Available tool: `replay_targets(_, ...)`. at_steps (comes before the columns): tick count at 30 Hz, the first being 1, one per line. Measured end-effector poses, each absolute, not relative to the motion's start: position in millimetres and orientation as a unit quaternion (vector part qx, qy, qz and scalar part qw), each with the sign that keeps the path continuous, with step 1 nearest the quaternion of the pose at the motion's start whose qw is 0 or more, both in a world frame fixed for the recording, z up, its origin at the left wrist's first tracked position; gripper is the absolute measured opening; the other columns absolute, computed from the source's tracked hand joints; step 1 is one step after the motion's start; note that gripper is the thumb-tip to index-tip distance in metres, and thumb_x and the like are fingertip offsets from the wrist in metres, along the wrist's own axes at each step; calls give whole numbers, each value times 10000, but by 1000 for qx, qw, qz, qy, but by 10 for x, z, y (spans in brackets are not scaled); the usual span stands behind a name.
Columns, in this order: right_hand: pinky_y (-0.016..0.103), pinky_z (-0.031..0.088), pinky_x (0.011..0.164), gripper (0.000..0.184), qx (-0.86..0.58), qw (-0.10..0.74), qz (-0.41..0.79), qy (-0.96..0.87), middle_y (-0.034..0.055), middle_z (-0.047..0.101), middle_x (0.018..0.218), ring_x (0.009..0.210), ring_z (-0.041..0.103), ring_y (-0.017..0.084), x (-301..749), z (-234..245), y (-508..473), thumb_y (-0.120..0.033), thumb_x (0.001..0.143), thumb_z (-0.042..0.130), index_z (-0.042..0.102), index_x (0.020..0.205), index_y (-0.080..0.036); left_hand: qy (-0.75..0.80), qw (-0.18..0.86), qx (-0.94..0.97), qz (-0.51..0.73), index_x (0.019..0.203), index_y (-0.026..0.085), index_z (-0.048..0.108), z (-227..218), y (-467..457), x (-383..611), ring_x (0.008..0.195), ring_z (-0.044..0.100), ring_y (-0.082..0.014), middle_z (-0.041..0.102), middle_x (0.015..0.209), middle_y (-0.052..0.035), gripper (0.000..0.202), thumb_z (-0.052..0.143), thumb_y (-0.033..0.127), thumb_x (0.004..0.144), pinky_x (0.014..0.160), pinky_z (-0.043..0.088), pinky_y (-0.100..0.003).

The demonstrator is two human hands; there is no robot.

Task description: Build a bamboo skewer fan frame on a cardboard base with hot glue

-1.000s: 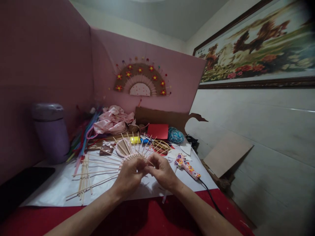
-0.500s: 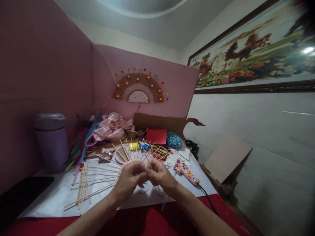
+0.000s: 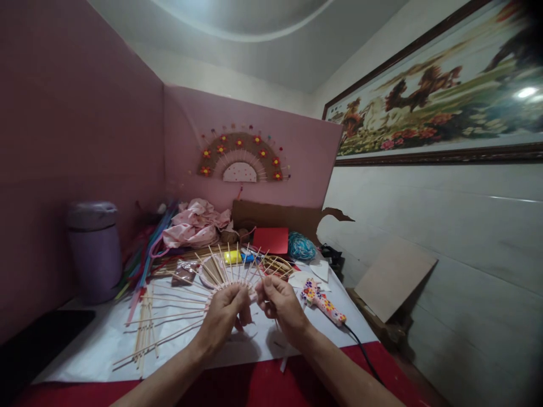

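My left hand [image 3: 224,317] is closed around the hub of a fan of thin bamboo sticks [image 3: 203,280], which spread out to the left and upward over white paper [image 3: 106,345]. My right hand [image 3: 282,305] is pinched close beside it at the fan's right edge, fingers curled on one of the sticks. Both hands hover just above the table. A glue gun covered in coloured dots [image 3: 321,298] lies right of my right hand, its black cord [image 3: 360,350] running toward me.
A bundle of loose sticks [image 3: 144,322] lies at left. Behind are a purple lidded container [image 3: 94,249], coloured pipe cleaners [image 3: 144,243], pink cloth [image 3: 193,223], red card [image 3: 271,240], blue yarn [image 3: 301,246] and cardboard [image 3: 394,277]. A finished fan [image 3: 241,158] hangs on the pink wall.
The view has tilted up slightly. My hands have lifted the stick fan a little, and my right hand has moved slightly apart from the left.
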State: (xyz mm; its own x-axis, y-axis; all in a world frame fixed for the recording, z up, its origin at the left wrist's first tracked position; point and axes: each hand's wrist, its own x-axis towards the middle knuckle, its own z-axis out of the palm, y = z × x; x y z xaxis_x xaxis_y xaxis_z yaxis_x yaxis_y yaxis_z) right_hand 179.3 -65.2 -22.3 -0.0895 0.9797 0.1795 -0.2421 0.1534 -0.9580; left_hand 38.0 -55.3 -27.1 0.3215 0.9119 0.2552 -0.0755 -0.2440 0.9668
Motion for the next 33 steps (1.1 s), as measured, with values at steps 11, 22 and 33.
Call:
replay_targets(11, 187, 170, 372, 363, -373, 518, 503, -583, -58, 418, 474, 387, 296, 40, 1747, -250, -699, -496, 755, 600, 537, 678, -147, 301, 511, 550, 589, 708, 148, 572, -146, -530, 290, 422, 435, -67, 520, 534, 47, 264, 608, 404, 763, 379, 382, -185)
replay_targets(22, 236, 338, 580, 181, -438, 484, 214, -726, -9, 513, 638, 601, 453, 109, 1795, -258, -719, -293, 838, 525, 550, 704, -173, 317, 471, 520, 638, 696, 150, 599, -59, -485, 183, 406, 457, -83, 556, 512, 28, 259, 595, 397, 774, 375, 366, -196)
replay_targets(33, 204, 364, 645, 179, -554, 329, -67, -762, -9, 643, 721, 677, 580, 119, 2125, -142, -546, -191, 868, 430, 601, 916, -219, 334, 384, 488, 709, 614, 161, 567, 9, -426, 120, 389, 424, -78, 531, 493, 44, 219, 642, 325, 739, 356, 346, -198)
